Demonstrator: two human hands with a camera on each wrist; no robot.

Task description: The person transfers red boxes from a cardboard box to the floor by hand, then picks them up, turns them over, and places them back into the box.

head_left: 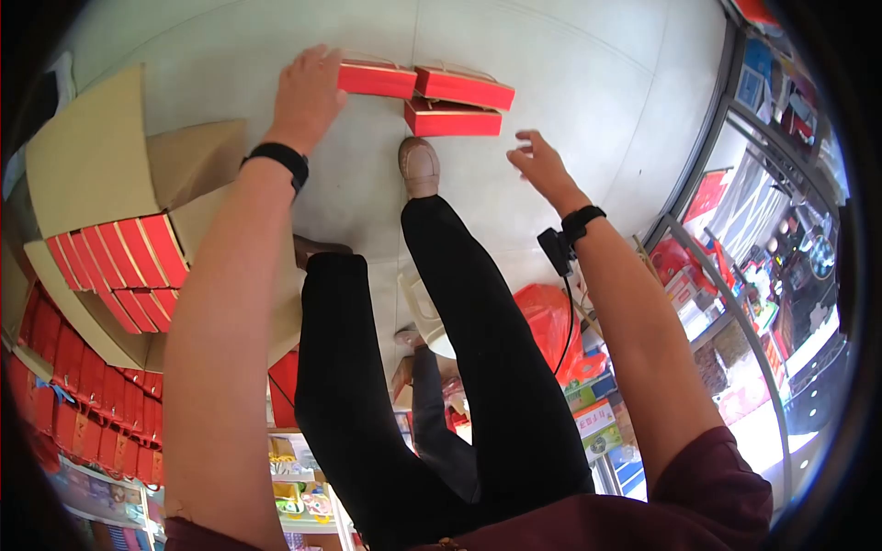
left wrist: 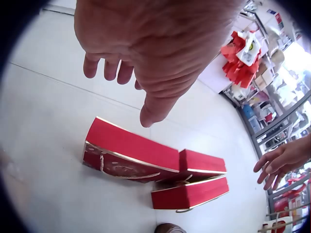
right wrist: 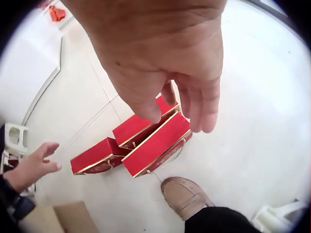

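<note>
Three red gift bags with gold edges and rope handles lie close together on the pale floor: a left one (head_left: 377, 79), a back right one (head_left: 465, 87) and a nearer one (head_left: 452, 118). Beside the left bag is my left hand (head_left: 309, 99), its fingers loosely extended and holding nothing; the left wrist view shows this hand (left wrist: 146, 53) above the bags. My right hand (head_left: 544, 167) hovers to the right of the bags, fingers slightly bent, empty. In the right wrist view that hand (right wrist: 170, 63) hangs over the bags (right wrist: 158, 144).
An open cardboard box (head_left: 87, 174) with rows of red bags (head_left: 119, 257) stands at left, more red bags (head_left: 83, 404) below it. A shoe (head_left: 421, 167) is just in front of the bags. Behind are a white stool (head_left: 418, 303), a red plastic bag (head_left: 548, 331) and another person's leg (head_left: 432, 413).
</note>
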